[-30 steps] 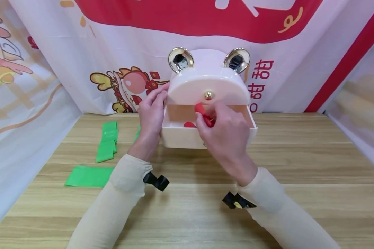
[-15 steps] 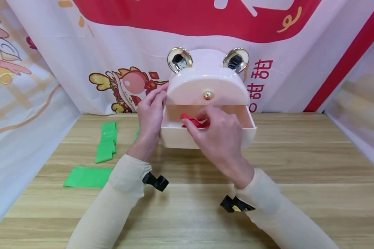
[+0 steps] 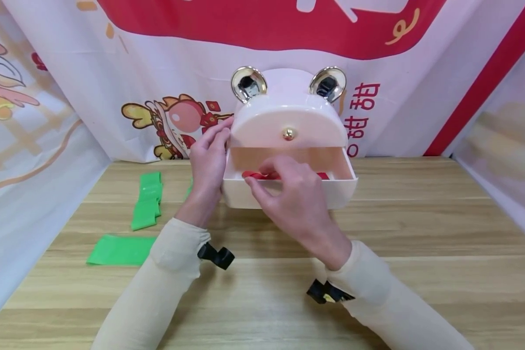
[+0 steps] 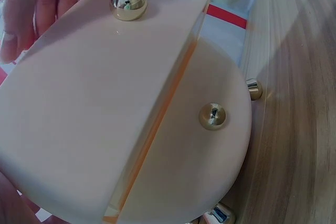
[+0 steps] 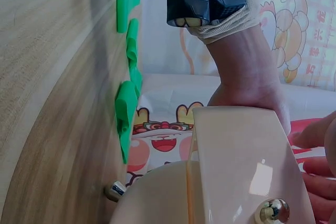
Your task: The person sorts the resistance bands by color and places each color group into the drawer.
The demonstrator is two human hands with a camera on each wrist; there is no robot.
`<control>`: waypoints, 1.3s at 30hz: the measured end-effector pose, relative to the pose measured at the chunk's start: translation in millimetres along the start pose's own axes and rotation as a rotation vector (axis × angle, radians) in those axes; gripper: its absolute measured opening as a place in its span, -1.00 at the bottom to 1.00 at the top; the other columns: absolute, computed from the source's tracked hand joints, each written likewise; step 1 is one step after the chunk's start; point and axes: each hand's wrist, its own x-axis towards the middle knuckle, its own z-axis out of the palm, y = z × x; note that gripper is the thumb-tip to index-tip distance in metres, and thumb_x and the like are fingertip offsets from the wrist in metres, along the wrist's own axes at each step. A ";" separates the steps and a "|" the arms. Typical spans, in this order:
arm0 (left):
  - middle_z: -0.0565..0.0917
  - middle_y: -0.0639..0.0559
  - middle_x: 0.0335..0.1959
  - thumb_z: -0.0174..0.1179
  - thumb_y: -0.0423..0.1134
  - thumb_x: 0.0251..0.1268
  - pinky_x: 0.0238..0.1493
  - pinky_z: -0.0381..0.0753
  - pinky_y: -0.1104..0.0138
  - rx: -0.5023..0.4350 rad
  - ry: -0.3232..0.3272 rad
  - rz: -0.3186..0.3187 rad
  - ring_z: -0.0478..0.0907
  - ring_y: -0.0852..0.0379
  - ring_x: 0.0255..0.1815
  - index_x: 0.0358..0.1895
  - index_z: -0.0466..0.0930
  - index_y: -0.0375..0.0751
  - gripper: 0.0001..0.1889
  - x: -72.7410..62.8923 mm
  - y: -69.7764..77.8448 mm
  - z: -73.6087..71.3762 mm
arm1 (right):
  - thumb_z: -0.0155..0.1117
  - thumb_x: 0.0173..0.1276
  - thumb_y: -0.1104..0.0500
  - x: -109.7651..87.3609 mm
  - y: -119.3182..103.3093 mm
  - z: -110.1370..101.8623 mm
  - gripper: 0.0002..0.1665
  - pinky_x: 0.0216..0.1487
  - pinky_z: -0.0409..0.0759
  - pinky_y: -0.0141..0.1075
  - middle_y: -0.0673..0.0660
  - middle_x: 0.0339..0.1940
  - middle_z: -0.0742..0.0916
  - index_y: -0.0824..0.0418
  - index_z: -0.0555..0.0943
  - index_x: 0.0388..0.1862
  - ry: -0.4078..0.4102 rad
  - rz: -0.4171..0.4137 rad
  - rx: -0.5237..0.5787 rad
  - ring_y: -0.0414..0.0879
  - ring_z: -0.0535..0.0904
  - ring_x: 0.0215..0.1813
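Note:
A white frog-shaped box (image 3: 262,129) with gold-rimmed eyes stands at the back of the table, its lower drawer (image 3: 238,194) pulled out. My left hand (image 3: 208,163) rests along the box's left side, fingers fairly straight. Over the drawer's front edge reaches my right hand (image 3: 295,194), thumb and fingers pinching a red cloth-like strip (image 3: 250,175) low in the drawer. More red material (image 3: 322,176) shows inside, right of that hand. Most of the drawer's contents are hidden behind the fingers. The left wrist view shows the drawer front with a gold knob (image 4: 128,2).
Green folded strips (image 3: 148,199) lie on the table to the left, with a flat green piece (image 3: 120,250) in front of them. Printed curtain cloth (image 3: 192,63) hangs close behind the box. The wooden tabletop (image 3: 420,218) stretches out to the right.
My right hand has lowered the red strip into the drawer, moving left and down. My left hand has stayed against the box. The view has shifted slightly.

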 end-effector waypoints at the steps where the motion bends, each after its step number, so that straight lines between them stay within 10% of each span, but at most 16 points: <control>1: 0.74 0.22 0.28 0.12 -0.07 0.66 0.45 0.58 0.24 0.000 0.001 -0.001 0.60 0.22 0.31 0.25 0.76 0.19 -0.70 0.0 0.3 -0.1 | 0.57 0.35 0.10 0.1 -0.4 0.2 -0.72 -0.03 0.75 -0.16 0.13 -0.19 0.87 0.24 0.73 -0.11 -0.012 -0.015 0.007 0.00 0.81 -0.15; 9: 0.75 0.21 0.28 0.12 -0.09 0.66 0.44 0.57 0.26 -0.009 0.009 -0.003 0.60 0.23 0.30 0.24 0.76 0.16 -0.70 0.0 0.8 0.4 | 0.59 0.33 0.10 -1.5 1.3 -0.9 -0.67 0.00 0.74 -0.15 0.13 -0.13 0.88 0.24 0.72 -0.04 -0.034 -0.046 0.012 0.01 0.82 -0.09; 24: 0.73 0.21 0.30 0.12 -0.08 0.66 0.48 0.56 0.28 -0.009 0.003 -0.020 0.59 0.24 0.35 0.27 0.75 0.18 -0.69 0.5 1.0 0.7 | 0.64 0.24 0.14 -21.0 8.8 -28.3 -0.60 -0.07 0.72 -0.10 0.22 -0.10 0.80 0.32 0.73 -0.05 0.225 0.070 0.050 0.06 0.74 -0.04; 39: 0.74 0.20 0.29 0.13 -0.09 0.65 0.46 0.56 0.29 -0.023 0.009 -0.030 0.59 0.24 0.33 0.25 0.76 0.16 -0.70 0.6 1.5 0.9 | 0.63 0.26 0.18 -50.7 14.1 -25.1 -0.72 -0.34 0.68 -0.46 0.04 -0.33 0.86 0.20 0.70 -0.14 0.070 0.377 0.177 -0.20 0.69 -0.43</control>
